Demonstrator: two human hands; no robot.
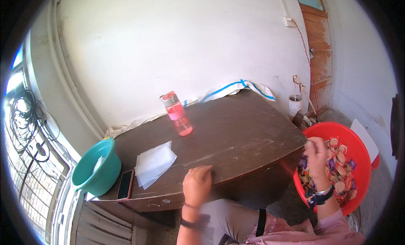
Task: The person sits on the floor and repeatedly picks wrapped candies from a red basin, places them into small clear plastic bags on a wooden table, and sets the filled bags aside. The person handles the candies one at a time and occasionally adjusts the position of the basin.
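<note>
My left hand [197, 183] rests at the front edge of the dark brown wooden table [240, 131], back upward and fingers curled; whether it holds anything is hidden. Off the table's right corner, my right hand [316, 158] hovers above a red plastic tub [362, 169]. Its fingers are bent in and blurred, so I cannot tell what is between them. Many small wrapped packets [340, 186], some purple and some with round biscuit-like pieces, fill the tub's bottom. A stack of clear plastic bags [155, 164] lies flat to the left of my left hand.
A pink water bottle [179, 115] stands near the table's back. At the left end are a teal plastic basin [106, 169] with something white inside and a smartphone [125, 185] lying flat. White cloth with blue stripes [227, 88] runs along the wall. A white board [364, 139] leans behind the tub.
</note>
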